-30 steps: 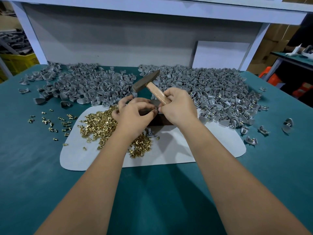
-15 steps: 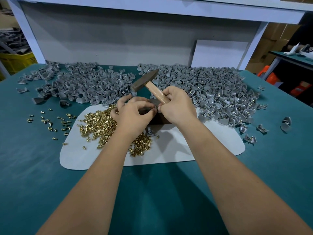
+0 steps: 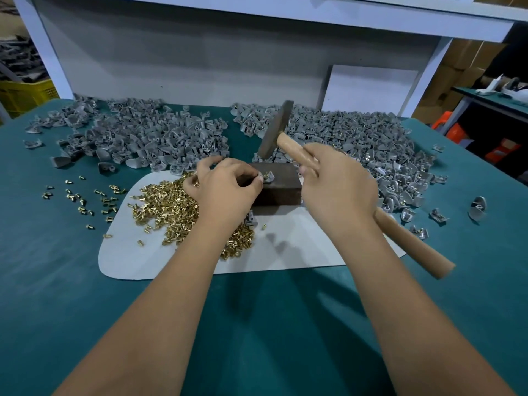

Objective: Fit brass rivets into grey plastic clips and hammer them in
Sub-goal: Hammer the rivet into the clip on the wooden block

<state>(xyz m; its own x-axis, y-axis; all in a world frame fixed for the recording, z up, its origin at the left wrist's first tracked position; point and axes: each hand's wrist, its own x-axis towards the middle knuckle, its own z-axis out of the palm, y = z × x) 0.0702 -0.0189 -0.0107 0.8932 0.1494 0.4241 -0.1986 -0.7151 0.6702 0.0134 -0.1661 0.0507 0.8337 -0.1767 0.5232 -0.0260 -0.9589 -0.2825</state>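
A clip (image 3: 266, 176) with a rivet (image 3: 265, 174) standing in it is sitting on top of the dark block (image 3: 278, 187), near the block's left edge. The left hand (image 3: 228, 187) is pinching the clip from the left, its fingertips (image 3: 258, 180) touching the part. The right hand (image 3: 340, 184) is curling around the handle of the hammer (image 3: 297, 151), just right of the block. The handle is running from lower right up toward the far left, carrying the head (image 3: 275, 130) above and just behind the block, tilted. The strike looks set to come down and toward the person onto the rivet, landing just beside the left fingertips, which is the risk here. Loose rivets (image 3: 171, 204) are lying left of the block, clip heaps (image 3: 137, 132) behind it on the tabletop (image 3: 57, 281).
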